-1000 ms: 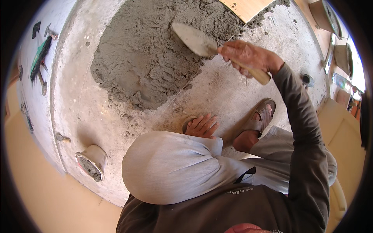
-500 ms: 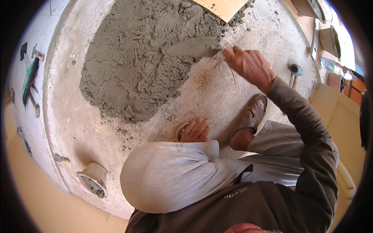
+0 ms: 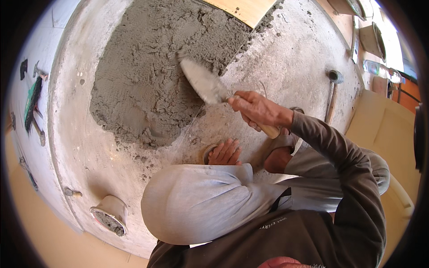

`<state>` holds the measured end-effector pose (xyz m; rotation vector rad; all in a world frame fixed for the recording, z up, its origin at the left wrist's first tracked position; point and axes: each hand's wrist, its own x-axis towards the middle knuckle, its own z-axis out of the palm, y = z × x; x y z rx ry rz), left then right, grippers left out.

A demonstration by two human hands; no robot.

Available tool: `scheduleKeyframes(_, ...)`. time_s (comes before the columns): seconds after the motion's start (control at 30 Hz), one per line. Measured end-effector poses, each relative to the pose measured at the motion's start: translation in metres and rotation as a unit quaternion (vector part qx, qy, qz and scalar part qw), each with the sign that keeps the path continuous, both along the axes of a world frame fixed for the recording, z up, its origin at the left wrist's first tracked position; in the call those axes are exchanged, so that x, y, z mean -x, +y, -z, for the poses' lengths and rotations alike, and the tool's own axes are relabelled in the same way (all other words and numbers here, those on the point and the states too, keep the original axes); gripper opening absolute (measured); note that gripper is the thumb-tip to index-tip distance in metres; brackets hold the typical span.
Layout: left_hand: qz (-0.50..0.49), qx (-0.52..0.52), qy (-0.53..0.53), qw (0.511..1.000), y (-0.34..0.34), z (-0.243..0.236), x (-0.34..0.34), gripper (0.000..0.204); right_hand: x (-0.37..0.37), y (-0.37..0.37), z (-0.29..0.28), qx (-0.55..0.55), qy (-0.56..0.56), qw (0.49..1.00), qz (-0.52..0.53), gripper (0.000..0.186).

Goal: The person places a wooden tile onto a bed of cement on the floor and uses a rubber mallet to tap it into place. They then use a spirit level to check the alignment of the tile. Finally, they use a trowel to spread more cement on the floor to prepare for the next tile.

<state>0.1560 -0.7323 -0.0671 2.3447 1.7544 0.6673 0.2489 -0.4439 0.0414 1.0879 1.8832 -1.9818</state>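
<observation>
My right hand (image 3: 261, 109) is wrapped around the wooden handle of a pointed trowel (image 3: 203, 82). The blade, smeared with grey, points up and to the left over a broad patch of rough wet mortar (image 3: 134, 85). Beyond the mortar, at the top, lies the corner of a light wood-coloured tile or board (image 3: 243, 10). Past my left knee, the fingers of my left hand (image 3: 225, 152) lie stretched out beside a brown rounded edge, perhaps a sandal toe; that arm is hidden. A thin string-like line crosses the mortar's right side.
A mallet (image 3: 332, 87) lies on the concrete floor at right. A bucket (image 3: 111, 210) with mortar inside tilts at lower left. Along the left are a hammer (image 3: 39, 71), a green brush (image 3: 33, 100) and other tools. Another bucket (image 3: 370, 40) and a bottle (image 3: 375, 68) are at upper right.
My right hand has come nearer and to the left. The trowel has swung so its blade points toward the far left, and its handle now shows. The left fingers have stayed put.
</observation>
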Motion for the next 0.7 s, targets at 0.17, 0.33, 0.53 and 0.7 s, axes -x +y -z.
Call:
scheduleKeyframes(0.17,-0.013,-0.013,-0.027,0.999,-0.003,0.008,-0.004,0.045,-0.020,0.026,0.008,-0.562,-0.057,0.782,-0.264,0.023)
scheduleKeyframes(0.33,-0.011,-0.007,-0.024,1.000,-0.003,0.011,-0.005,0.045,-0.072,0.096,0.003,-0.509,-0.114,0.842,-0.135,0.024)
scheduleKeyframes(0.53,-0.018,0.014,-0.033,0.999,-0.006,0.008,-0.002,0.046,-0.033,0.091,-0.039,-0.068,-0.178,0.981,0.037,0.040)
scheduleKeyframes(0.7,-0.027,-0.011,-0.036,0.999,-0.004,0.005,-0.003,0.044,-0.013,0.045,-0.017,0.015,-0.039,0.966,0.254,0.046)
